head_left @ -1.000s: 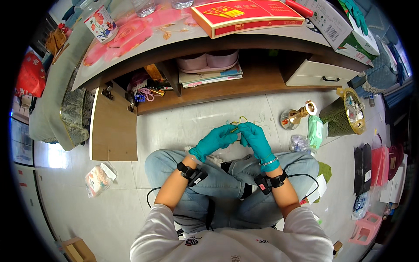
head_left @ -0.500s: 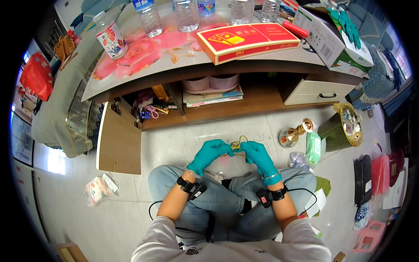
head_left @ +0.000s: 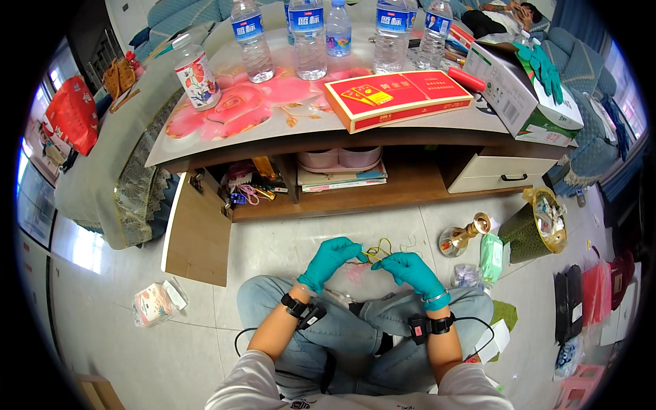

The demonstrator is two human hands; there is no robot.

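A thin yellow cord (head_left: pixel 385 246) forms loose loops between my two hands, just above the floor in front of my crossed legs. My left hand (head_left: pixel 331 263), in a teal glove, pinches the cord at its left side. From the right, my right hand (head_left: pixel 413 275), gloved the same, has its fingertips closed on the cord too. Finer strands trail on the floor beyond the loops. Fingers partly hide where the cord is gripped.
The table (head_left: pixel 307 140) stands ahead, holding bottles, a red flat box (head_left: pixel 403 99) and a glove box (head_left: pixel 523 96). Its cabinet door (head_left: pixel 198 229) hangs open at left. Right are a gold candlestick-like stand (head_left: pixel 465 234) and a trash bin (head_left: pixel 529 232). A person (head_left: pixel 502 17) lies on the far sofa.
My hands have moved slightly apart, and the cord loops between them look more spread out. The view has tilted up, bringing the person on the sofa into sight.
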